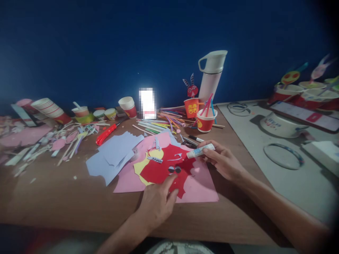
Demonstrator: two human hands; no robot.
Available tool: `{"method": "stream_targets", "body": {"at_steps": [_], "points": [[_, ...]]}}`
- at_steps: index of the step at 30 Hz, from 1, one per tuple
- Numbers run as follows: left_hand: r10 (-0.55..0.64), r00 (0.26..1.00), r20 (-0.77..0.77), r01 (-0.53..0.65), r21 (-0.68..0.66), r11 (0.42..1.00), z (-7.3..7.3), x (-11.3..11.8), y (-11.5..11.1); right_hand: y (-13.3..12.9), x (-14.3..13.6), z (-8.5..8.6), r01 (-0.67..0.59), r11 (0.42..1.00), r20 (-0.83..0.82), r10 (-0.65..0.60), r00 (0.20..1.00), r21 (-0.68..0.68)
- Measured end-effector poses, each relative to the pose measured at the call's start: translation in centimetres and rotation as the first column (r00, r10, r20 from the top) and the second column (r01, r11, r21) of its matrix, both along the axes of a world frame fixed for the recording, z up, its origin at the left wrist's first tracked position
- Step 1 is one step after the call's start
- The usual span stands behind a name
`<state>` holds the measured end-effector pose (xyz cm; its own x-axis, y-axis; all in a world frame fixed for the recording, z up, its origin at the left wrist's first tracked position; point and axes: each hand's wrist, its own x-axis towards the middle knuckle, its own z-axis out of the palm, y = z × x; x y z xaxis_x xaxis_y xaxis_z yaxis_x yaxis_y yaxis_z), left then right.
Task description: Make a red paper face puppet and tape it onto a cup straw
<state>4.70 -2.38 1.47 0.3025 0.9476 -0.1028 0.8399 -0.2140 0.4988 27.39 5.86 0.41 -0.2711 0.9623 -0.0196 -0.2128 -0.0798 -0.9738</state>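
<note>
Nearest me, over the middle of the brown table's (pixel 79 208) near edge, the person's left hand (pixel 159 199) rests with its fingers loosely bent on the red paper (pixel 156 173); I can't tell whether it pinches anything. Just past its fingertips a pair of black-and-white paper eyes (pixel 171 169) lies on the red. That ragged-edged red piece sits on a pink sheet (pixel 203 192), partly over yellow paper (pixel 137 167), with a small patterned paper strip (pixel 155 159) across its left side.

The right hand (pixel 222 159) has its fingers closed around a white glue tube (pixel 200 151), tip pointing left above the red paper's right part. Left of the pink sheet lie pale blue papers (pixel 108 155), and beyond them, a red-handled cutter (pixel 106 134).

Farther back, craft sticks (pixel 159 123) are strewn toward the table's far edge. Right of them, near the far right corner, stands a red-and-white paper cup (pixel 205 123) holding coloured stems, next to a red cup (pixel 191 107) with a rabbit-eared figure (pixel 192 90) above it. Behind these a white flask (pixel 210 84) stands against the blue wall (pixel 106 46).
</note>
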Motion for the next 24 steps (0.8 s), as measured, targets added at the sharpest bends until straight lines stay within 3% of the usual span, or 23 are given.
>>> {"method": "stream_targets", "body": {"at_steps": [4,7,10,12,14,16,24], "points": [[0.103,0.960,0.260,-0.081,-0.094,0.992,0.1,-0.6,0.6,0.0,-0.2,0.0,-0.040,0.997,-0.104,0.034,0.994,-0.061],[0.211,0.864,0.458,-0.105,-0.246,0.964,0.6,-1.0,1.2,0.1,-0.3,0.0,-0.053,0.996,-0.137,0.043,0.990,-0.072],[0.359,0.708,0.608,-0.053,-0.460,0.886,1.1,-1.3,1.9,0.2,-0.3,-0.1,-0.056,0.996,-0.158,0.043,0.986,-0.074],[0.462,0.562,0.686,0.018,-0.568,0.823,1.4,-1.3,2.3,0.2,-0.2,-0.1,-0.060,0.995,-0.167,0.047,0.985,-0.074],[0.535,0.406,0.741,0.084,-0.613,0.785,1.6,-1.1,2.8,0.2,-0.1,0.0,-0.064,0.995,-0.167,0.052,0.985,-0.071],[0.565,0.305,0.766,0.114,-0.619,0.777,1.8,-0.8,3.4,0.1,0.1,0.2,-0.071,0.995,-0.154,0.061,0.986,-0.064],[0.556,0.295,0.777,0.047,-0.593,0.804,2.3,0.2,5.5,0.0,0.8,1.5,-0.076,0.997,-0.136,0.072,0.988,-0.022]]}}
